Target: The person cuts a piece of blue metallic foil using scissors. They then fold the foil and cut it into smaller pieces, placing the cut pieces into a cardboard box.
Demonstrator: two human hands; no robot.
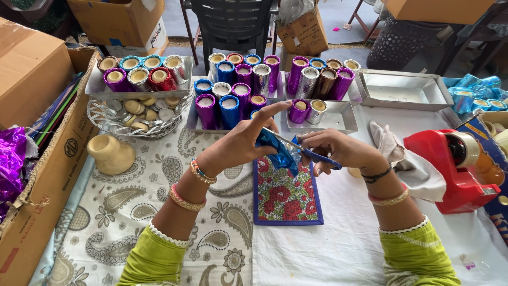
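Observation:
My left hand (241, 142) grips a blue foil-wrapped piece (278, 151) above a floral mat (286, 198). My right hand (333, 149) holds blue-handled scissors (309, 151) whose blades meet the foil. Behind the hands stand metal trays (323, 123) with several foil-wrapped candle cups (233, 87) in purple, blue, silver and red.
A red tape dispenser (457, 169) sits at the right beside a white cloth (407, 159). A bare clay pot (110, 153) lies at the left, before a wire basket (135, 119). Cardboard boxes (37, 175) line the left edge. An empty metal tray (405, 90) is at back right.

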